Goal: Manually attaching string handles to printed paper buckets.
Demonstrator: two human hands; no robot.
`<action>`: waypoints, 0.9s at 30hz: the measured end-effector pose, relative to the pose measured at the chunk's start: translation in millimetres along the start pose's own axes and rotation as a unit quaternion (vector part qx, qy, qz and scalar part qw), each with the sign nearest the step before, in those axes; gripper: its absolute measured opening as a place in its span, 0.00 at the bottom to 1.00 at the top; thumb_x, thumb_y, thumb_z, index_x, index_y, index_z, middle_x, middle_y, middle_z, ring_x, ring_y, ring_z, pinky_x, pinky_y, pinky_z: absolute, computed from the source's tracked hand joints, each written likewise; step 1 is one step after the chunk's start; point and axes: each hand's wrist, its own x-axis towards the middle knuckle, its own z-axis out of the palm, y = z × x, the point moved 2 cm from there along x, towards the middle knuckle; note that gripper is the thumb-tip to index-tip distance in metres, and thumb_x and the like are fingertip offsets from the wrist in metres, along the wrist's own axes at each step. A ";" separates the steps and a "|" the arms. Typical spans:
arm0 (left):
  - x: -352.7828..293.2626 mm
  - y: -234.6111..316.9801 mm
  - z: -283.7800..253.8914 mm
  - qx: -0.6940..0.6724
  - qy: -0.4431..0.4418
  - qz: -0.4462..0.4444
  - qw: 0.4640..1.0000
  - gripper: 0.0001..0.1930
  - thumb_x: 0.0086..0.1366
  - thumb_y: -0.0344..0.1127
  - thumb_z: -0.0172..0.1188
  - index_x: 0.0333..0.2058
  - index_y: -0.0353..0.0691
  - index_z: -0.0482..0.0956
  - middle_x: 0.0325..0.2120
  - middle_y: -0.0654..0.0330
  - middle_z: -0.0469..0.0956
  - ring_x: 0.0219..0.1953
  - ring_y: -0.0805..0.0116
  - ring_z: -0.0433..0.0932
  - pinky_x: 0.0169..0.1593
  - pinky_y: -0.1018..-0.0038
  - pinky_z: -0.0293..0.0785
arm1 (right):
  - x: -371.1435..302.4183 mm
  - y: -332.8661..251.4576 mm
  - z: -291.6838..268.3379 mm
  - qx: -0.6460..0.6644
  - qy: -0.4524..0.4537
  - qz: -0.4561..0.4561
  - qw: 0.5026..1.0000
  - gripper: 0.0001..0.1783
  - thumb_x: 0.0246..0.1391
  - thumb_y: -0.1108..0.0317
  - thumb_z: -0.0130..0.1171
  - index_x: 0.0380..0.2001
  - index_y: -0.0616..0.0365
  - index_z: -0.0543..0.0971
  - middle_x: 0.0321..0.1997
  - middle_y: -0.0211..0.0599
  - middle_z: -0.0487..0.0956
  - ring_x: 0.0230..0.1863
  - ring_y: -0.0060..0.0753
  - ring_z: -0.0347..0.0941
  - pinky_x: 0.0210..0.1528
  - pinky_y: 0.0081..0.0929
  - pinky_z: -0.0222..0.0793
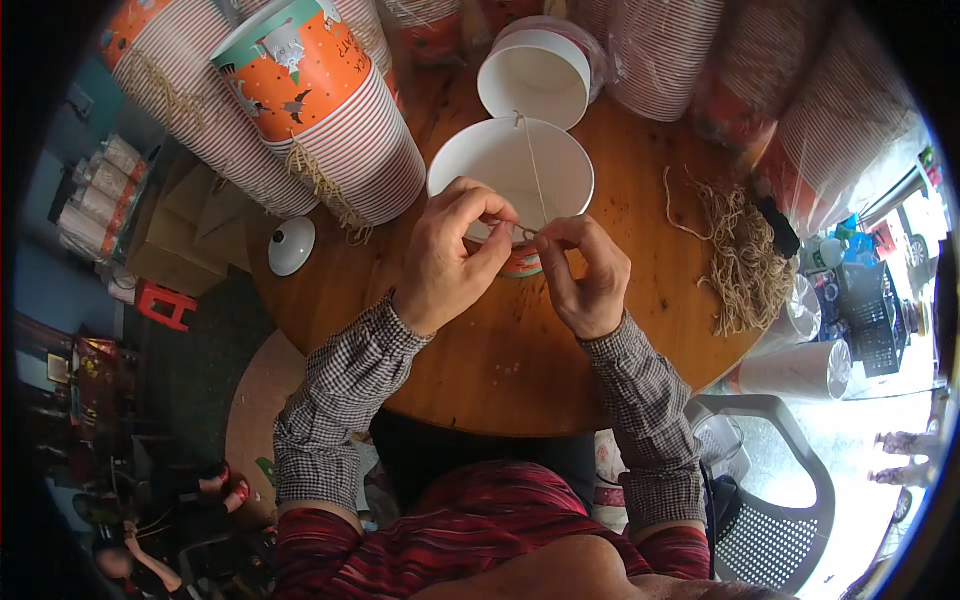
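Observation:
In front of me on the round table stands a paper bucket (480, 160), white inside and orange outside. A thin beige cord (537, 175) runs from its far rim across the opening to my fingers at the near rim. My left hand (452, 250) pinches the cord's end between thumb and forefinger. Close beside it, my right hand (588, 270) is also closed, with thumb and forefinger on the cord. The fingertips nearly meet and hide part of the near rim. A heap of loose beige cords (750, 250) lies on the right.
Nested orange bucket stacks (330, 110), with cords hanging from them, lean at the left. Another white bucket (535, 80) lies tipped behind. Plastic-wrapped stacks (665, 60) line the back. A white lid (291, 246) sits at the left edge; a grey chair (790, 480) stands right.

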 end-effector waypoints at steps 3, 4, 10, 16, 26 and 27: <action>-2.1 -4.4 2.3 0.042 0.035 0.025 0.998 0.06 0.50 0.24 0.57 0.28 0.38 0.73 0.29 0.61 0.72 0.34 0.65 0.73 0.41 0.68 0.68 | 0.7 -0.4 -0.3 0.013 -0.006 -0.014 1.000 0.09 0.44 0.83 0.60 0.30 0.63 0.74 0.29 0.39 0.76 0.31 0.36 0.76 0.32 0.25 0.72; -2.4 -5.2 2.5 0.049 0.047 0.026 0.997 0.06 0.49 0.24 0.57 0.28 0.39 0.72 0.29 0.62 0.72 0.35 0.64 0.72 0.43 0.67 0.66 | 1.0 -0.9 -0.6 0.016 -0.003 -0.019 1.000 0.09 0.44 0.84 0.60 0.31 0.63 0.74 0.31 0.40 0.75 0.32 0.36 0.76 0.33 0.25 0.72; -2.0 -9.6 0.3 0.079 0.075 0.034 0.993 0.06 0.47 0.24 0.56 0.26 0.40 0.70 0.28 0.62 0.71 0.35 0.63 0.71 0.43 0.67 0.63 | 0.8 -2.8 -0.4 0.021 -0.017 -0.019 0.999 0.10 0.44 0.85 0.59 0.31 0.62 0.74 0.36 0.42 0.75 0.34 0.36 0.76 0.34 0.26 0.73; -1.4 -24.2 1.2 0.085 0.074 0.010 0.994 0.06 0.47 0.25 0.56 0.26 0.41 0.71 0.27 0.64 0.71 0.35 0.63 0.71 0.44 0.66 0.62 | -0.5 -3.2 1.0 0.003 -0.024 -0.049 0.999 0.11 0.42 0.85 0.59 0.31 0.62 0.74 0.36 0.41 0.75 0.34 0.38 0.76 0.34 0.26 0.73; 1.5 -26.9 -2.9 0.058 0.045 -0.012 0.997 0.05 0.48 0.25 0.56 0.26 0.40 0.71 0.26 0.64 0.73 0.33 0.63 0.73 0.44 0.67 0.63 | -3.4 -5.8 1.3 0.012 0.014 -0.028 0.999 0.10 0.41 0.84 0.60 0.29 0.62 0.75 0.35 0.40 0.76 0.34 0.38 0.76 0.34 0.28 0.73; 1.0 -27.2 -3.1 0.063 0.023 -0.010 0.998 0.05 0.49 0.25 0.56 0.27 0.40 0.72 0.27 0.64 0.73 0.34 0.63 0.74 0.44 0.68 0.64 | -2.1 -4.6 -0.2 0.010 0.015 -0.028 0.999 0.10 0.41 0.84 0.60 0.29 0.62 0.75 0.35 0.40 0.76 0.34 0.38 0.76 0.34 0.28 0.73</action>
